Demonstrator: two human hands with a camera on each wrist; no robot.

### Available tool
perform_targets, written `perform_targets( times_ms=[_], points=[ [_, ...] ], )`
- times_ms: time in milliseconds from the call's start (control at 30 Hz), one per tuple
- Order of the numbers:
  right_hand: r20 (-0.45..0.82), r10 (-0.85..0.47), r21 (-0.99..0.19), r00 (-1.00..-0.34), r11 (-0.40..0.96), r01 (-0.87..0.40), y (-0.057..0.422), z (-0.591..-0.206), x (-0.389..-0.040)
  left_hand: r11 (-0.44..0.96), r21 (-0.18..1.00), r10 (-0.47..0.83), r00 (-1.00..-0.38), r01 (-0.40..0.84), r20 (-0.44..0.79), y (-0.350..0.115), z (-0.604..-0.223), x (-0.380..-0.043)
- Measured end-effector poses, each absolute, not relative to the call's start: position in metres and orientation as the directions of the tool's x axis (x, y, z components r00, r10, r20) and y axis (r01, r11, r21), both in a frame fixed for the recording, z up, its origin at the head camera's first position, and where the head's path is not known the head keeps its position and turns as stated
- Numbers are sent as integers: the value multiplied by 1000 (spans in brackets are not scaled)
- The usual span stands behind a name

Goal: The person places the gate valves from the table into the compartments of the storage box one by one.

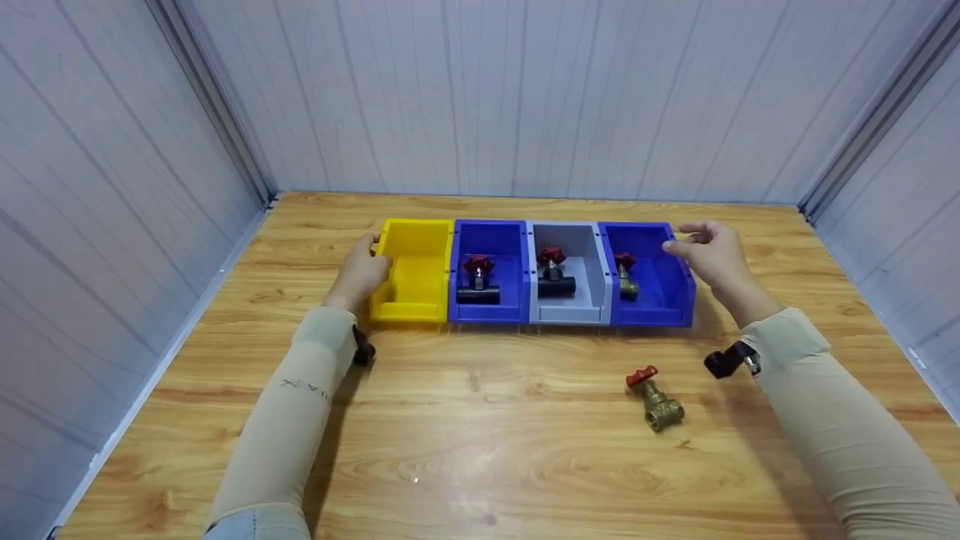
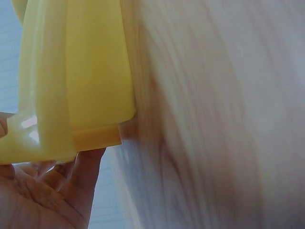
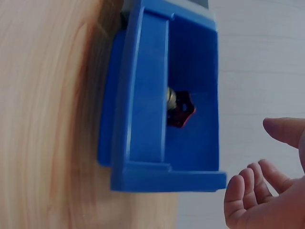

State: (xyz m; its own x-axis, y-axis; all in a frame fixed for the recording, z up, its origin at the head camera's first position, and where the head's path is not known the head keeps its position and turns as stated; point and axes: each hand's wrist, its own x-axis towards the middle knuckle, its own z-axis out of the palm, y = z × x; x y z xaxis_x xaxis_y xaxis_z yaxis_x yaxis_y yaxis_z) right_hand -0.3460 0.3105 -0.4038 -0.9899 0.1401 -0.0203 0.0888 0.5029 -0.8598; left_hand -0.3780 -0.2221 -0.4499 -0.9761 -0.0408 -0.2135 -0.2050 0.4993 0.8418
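Four bins stand joined in a row. My left hand (image 1: 361, 271) grips the left wall of the yellow bin (image 1: 412, 309), thumb over the rim and fingers on the outside; the left wrist view shows the fingers (image 2: 86, 176) against its wall. At the other end, my right hand (image 1: 712, 251) is beside the right blue bin (image 1: 660, 285), thumb and fingers spread around air. In the right wrist view this hand (image 3: 271, 195) is apart from the bin's wall. A brass valve (image 1: 628, 287) with a red handwheel lies inside that bin.
The left blue bin (image 1: 510, 289) and the grey bin (image 1: 589, 296) hold black valves (image 1: 478, 292) with red handwheels. Another brass valve (image 1: 661, 411), with a red handle, lies on the wooden table (image 1: 465, 435) in front of the row. Pale panel walls (image 1: 487, 97) enclose the table.
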Motion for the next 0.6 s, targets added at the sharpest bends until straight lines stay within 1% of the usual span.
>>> perform_targets(
  times_ms=[433, 600],
  points=[
    [-126, 187, -867, -974, 456, 200, 316, -420, -354, 515, 842, -4, -983, -159, -184, -223, -451, -375],
    [-147, 184, -862, -972, 459, 217, 312, -427, -356, 503, 845, -15, -979, -182, -201, -223, -451, -376]
  ],
)
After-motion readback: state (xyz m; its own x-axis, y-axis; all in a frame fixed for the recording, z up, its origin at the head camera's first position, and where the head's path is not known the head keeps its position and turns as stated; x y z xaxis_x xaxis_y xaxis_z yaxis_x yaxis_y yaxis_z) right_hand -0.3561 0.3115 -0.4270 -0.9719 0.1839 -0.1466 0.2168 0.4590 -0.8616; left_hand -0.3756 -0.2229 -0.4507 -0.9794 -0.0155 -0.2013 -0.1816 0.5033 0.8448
